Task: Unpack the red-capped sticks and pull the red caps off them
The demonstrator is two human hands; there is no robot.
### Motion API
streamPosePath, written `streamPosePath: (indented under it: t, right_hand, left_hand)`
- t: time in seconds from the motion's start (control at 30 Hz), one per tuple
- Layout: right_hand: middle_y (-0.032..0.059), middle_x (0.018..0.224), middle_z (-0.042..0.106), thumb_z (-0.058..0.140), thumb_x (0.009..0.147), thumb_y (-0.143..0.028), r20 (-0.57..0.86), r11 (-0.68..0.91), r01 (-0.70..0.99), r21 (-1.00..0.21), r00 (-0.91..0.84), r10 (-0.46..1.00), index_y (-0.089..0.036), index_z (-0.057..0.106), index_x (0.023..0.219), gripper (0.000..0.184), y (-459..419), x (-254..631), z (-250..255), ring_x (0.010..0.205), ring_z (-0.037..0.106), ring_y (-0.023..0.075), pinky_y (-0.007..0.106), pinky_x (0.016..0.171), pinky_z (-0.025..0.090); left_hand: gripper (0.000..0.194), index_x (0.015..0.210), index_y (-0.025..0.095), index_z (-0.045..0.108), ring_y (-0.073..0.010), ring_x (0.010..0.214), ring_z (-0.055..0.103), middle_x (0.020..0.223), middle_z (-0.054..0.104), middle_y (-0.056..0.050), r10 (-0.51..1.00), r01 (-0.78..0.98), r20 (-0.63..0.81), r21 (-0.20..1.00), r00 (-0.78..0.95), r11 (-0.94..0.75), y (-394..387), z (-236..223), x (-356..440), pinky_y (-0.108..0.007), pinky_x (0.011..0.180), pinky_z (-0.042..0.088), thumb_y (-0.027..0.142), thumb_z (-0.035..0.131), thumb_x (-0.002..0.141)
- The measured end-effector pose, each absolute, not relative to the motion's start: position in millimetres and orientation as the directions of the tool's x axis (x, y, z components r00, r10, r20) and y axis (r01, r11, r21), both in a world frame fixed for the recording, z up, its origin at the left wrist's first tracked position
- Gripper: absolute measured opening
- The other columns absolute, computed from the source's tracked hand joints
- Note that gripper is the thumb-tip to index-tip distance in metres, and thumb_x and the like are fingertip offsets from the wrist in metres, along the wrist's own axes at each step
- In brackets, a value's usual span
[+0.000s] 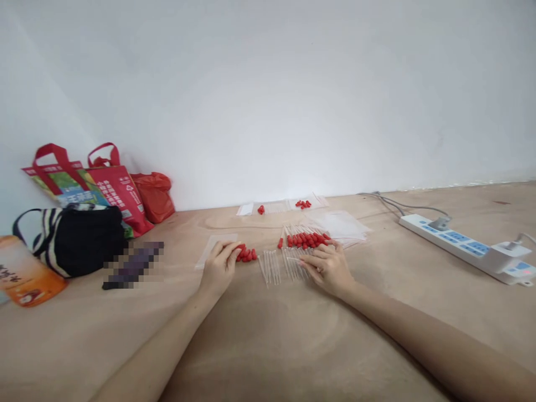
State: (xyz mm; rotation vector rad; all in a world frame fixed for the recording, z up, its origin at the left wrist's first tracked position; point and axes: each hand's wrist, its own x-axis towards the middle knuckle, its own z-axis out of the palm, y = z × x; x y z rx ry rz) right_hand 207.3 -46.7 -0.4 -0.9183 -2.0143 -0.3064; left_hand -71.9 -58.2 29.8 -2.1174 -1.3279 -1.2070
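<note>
My left hand is closed in a pinch at the edge of a small pile of red bean-shaped pieces, with a red piece at its fingertips. My right hand has thumb and fingers together on a thin whitish stick pointing left. Under and beside it lie loose thin clear sticks. Another group of clear sticks lies between the hands. Just beyond my right hand, a row of red pieces lies against more thin sticks.
Clear plastic bags lie behind my right hand, and a flat clear bag behind my left. Farther back are bags with red pieces. A power strip stands right; shopping bags and a black pouch stand left.
</note>
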Motion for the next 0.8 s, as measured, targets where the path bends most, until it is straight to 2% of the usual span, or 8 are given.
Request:
streamPosePath:
  t: [0.13,0.2,0.27,0.4,0.47,0.57,0.67,0.8]
  right_hand:
    - [0.0007,0.071,0.066,0.048,0.078,-0.019,0.746,0.65,0.744,-0.154,-0.344,0.57,-0.021,0.063,0.086,0.018,-43,186,4,0.069,0.052,0.0125,0.034,0.081,0.023]
    - [0.0011,0.071,0.066,0.047,0.076,-0.018,0.721,0.624,0.768,-0.146,-0.349,0.598,-0.019,0.063,0.083,0.017,-37,176,7,0.07,0.052,0.0133,0.036,0.082,0.021]
    - [0.002,0.071,0.066,0.046,0.077,-0.019,0.697,0.595,0.795,-0.119,-0.36,0.62,-0.019,0.062,0.078,0.016,-32,165,9,0.071,0.052,0.0147,0.039,0.083,0.019]
    - [0.004,0.071,0.065,0.044,0.078,-0.019,0.615,0.584,0.811,-0.032,-0.444,0.651,-0.018,0.061,0.073,0.018,-30,150,9,0.075,0.05,0.0175,0.043,0.083,0.016]
    - [0.0048,0.073,0.065,0.044,0.079,-0.022,0.568,0.597,0.802,-0.014,-0.485,0.665,-0.017,0.061,0.073,0.019,-33,147,9,0.076,0.049,0.0179,0.043,0.082,0.016]
    - [0.0067,0.078,0.064,0.041,0.082,-0.039,0.528,0.614,0.789,-0.021,-0.513,0.677,-0.018,0.062,0.076,0.031,-40,147,11,0.078,0.048,0.0192,0.043,0.081,0.016]
    - [0.0081,0.08,0.063,0.036,0.079,-0.057,0.528,0.624,0.78,-0.051,-0.509,0.679,-0.018,0.063,0.079,0.047,-46,149,14,0.081,0.047,0.0203,0.043,0.081,0.016]
    - [0.0072,0.08,0.061,0.031,0.084,-0.051,0.563,0.617,0.78,-0.101,-0.467,0.682,-0.019,0.064,0.085,0.046,-49,159,20,0.081,0.046,0.0181,0.039,0.081,0.016]
  left_hand:
    - [0.027,0.096,0.015,0.058,-0.016,0.076,0.056,0.086,0.055,-0.007,0.649,0.89,0.76,0.324,-0.043,-0.32,-42,27,-89,-0.029,0.071,0.047,0.026,0.04,0.079]
    - [0.032,0.101,0.013,0.054,-0.0148,0.066,0.056,0.083,0.056,-0.006,0.713,0.867,0.683,0.443,-0.161,-0.229,-33,25,-103,-0.028,0.062,0.048,0.03,0.043,0.075]
    - [0.036,0.099,0.013,0.053,-0.0152,0.064,0.056,0.079,0.059,-0.005,0.749,0.848,0.62,0.507,-0.232,-0.157,-27,22,-115,-0.027,0.058,0.047,0.035,0.047,0.072]
    - [0.027,0.081,0.018,0.058,-0.0181,0.073,0.058,0.078,0.063,-0.004,0.805,0.888,0.553,0.453,-0.213,-0.076,-22,18,-121,-0.028,0.064,0.046,0.04,0.048,0.07]
    - [0.026,0.079,0.019,0.06,-0.0186,0.077,0.059,0.079,0.065,-0.003,0.825,0.903,0.533,0.424,-0.185,-0.071,-22,17,-119,-0.028,0.068,0.046,0.04,0.047,0.071]
    - [0.027,0.08,0.021,0.062,-0.0195,0.078,0.06,0.081,0.067,-0.003,0.833,0.904,0.522,0.423,-0.185,-0.065,-24,16,-116,-0.029,0.07,0.046,0.042,0.046,0.072]
    - [0.031,0.086,0.021,0.063,-0.0209,0.078,0.061,0.083,0.068,-0.004,0.833,0.902,0.512,0.43,-0.209,-0.038,-25,16,-116,-0.03,0.068,0.046,0.041,0.042,0.075]
    - [0.034,0.094,0.019,0.061,-0.0215,0.085,0.06,0.09,0.067,-0.007,0.799,0.908,0.56,0.417,-0.219,-0.044,-29,19,-117,-0.03,0.072,0.045,0.038,0.038,0.078]
